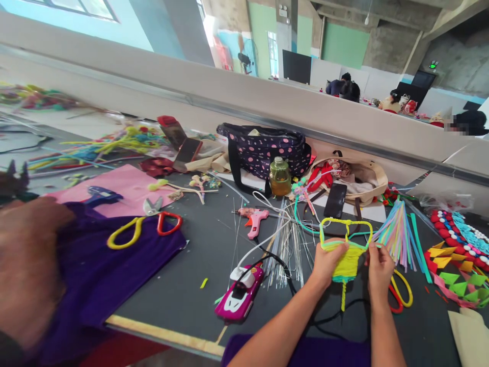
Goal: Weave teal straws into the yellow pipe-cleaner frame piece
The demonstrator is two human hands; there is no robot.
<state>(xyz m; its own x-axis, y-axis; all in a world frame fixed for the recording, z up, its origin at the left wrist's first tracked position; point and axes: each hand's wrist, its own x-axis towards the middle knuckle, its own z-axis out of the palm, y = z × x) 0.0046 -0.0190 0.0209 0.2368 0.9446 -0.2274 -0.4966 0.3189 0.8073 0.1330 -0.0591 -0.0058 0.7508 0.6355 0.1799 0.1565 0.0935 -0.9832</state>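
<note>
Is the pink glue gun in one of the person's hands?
No. The pink glue gun lies on the dark table, while the left hand and the right hand hold the yellow woven piece.

A dark grey table [198, 285] is carrying a pink glue gun [254, 222], purple cloth [99, 270], pink paper sheet [126, 188], polka-dot bag [267, 148], thin wires [288, 244] and a phone [335, 200].

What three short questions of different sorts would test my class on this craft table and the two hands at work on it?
1. True or false: both hands grip the yellow woven piece.
2. Which lies nearer the left hand: the pink glue gun or the polka-dot bag?
3. What colour are the handles of the scissors on the purple cloth?

Key: 1 true; 2 glue gun; 3 one yellow, one red. The right hand pinches the piece's right edge.
</note>
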